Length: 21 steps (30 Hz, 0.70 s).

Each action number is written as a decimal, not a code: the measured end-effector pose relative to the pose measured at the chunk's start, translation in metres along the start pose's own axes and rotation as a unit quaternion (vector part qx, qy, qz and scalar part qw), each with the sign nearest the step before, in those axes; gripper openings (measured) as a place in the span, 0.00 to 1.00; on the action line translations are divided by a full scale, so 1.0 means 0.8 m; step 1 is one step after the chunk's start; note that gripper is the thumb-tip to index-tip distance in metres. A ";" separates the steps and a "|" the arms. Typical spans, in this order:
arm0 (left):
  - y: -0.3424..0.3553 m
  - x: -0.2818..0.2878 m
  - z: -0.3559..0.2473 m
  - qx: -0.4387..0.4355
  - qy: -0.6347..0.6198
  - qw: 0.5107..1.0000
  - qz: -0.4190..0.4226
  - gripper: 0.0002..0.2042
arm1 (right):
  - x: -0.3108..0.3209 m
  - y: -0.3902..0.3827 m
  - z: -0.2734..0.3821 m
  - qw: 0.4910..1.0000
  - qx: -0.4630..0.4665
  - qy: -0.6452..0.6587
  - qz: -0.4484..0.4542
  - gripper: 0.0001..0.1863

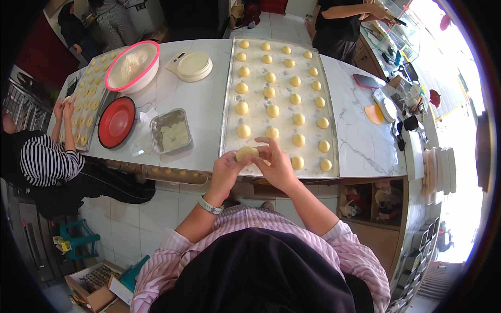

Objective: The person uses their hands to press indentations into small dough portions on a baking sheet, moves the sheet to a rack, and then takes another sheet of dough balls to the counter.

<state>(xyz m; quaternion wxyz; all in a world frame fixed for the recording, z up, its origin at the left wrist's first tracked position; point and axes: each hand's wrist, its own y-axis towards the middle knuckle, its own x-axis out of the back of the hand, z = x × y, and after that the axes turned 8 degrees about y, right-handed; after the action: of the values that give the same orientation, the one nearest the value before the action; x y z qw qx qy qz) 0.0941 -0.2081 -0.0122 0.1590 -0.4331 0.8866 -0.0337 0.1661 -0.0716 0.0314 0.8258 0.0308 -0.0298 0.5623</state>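
Both my hands are at the near edge of a large metal tray, which carries rows of round pale-yellow dough balls. Between them is a flattened piece of dough, held just above the tray's front left corner. My left hand, with a pale watch on its wrist, is closed on the left side of the dough. The fingers of my right hand are bent and pinch its right edge.
Left of the tray are a square metal pan with pale dough or flour, a red plate, a pink-rimmed bowl and a kitchen scale. At far left, a person in striped sleeves handles dough over another tray. A phone lies right.
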 end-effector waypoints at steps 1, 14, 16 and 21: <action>0.002 -0.004 -0.003 -0.013 0.002 1.000 -0.012 0.14 | 0.006 0.002 -0.004 1.000 0.014 -0.021 0.008 0.13; 0.022 -0.021 -0.016 0.072 -0.080 0.994 -0.007 0.15 | 0.038 0.009 -0.002 0.997 -0.040 0.062 0.012 0.14; 0.024 -0.021 -0.017 0.077 -0.072 0.994 -0.020 0.14 | 0.050 0.009 -0.009 0.990 -0.102 0.092 0.014 0.15; 0.027 -0.026 -0.016 0.108 -0.098 0.988 0.041 0.12 | 0.048 0.008 -0.007 0.991 -0.075 0.107 0.012 0.15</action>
<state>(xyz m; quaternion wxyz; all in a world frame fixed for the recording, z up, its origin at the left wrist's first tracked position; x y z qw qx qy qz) 0.0859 -0.1793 0.0010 0.2925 -0.3774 0.8750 -0.0800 0.1744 -0.0335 0.0292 0.8173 -0.0916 0.0164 0.5687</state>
